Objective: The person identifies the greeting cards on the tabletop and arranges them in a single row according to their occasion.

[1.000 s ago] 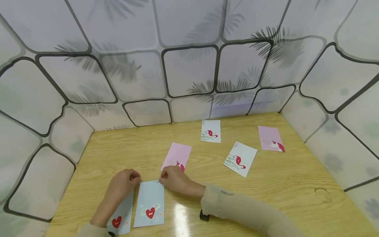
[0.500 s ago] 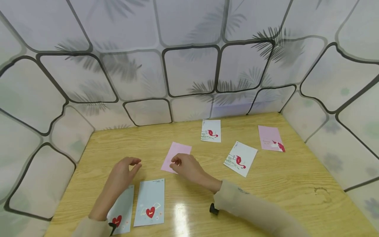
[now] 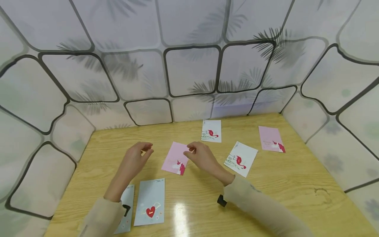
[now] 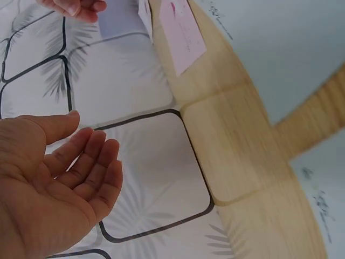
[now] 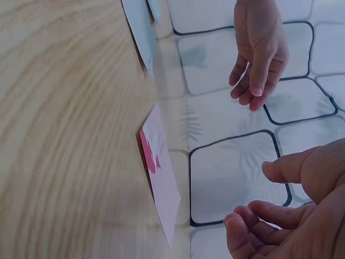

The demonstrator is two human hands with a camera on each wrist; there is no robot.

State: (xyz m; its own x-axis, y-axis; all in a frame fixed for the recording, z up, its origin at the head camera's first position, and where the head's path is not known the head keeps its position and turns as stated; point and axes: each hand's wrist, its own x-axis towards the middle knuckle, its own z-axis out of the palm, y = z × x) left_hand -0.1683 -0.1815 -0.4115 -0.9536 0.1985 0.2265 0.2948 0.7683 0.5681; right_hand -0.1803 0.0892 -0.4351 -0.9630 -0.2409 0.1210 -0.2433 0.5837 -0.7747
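My left hand is raised over the table, left of a pink unicorn card; its fingers are loosely bent and hold nothing, as the left wrist view shows. My right hand hovers at the right edge of that pink card, overlapping its upper corner in the head view. In the right wrist view its thumb and fingers are apart with nothing between them. Two light blue cards with a red heart lie at the front left: one blue card in full view, the other blue card partly under my left sleeve.
Two white flamingo cards lie farther back, one flamingo card near the wall and another flamingo card closer in. A second pink card is at the back right. Patterned fabric walls enclose the wooden table.
Both hands have left the top corners of the blue card and moved up and away from me. The right hand has also shifted right, past the pink card. The cards stay in place.
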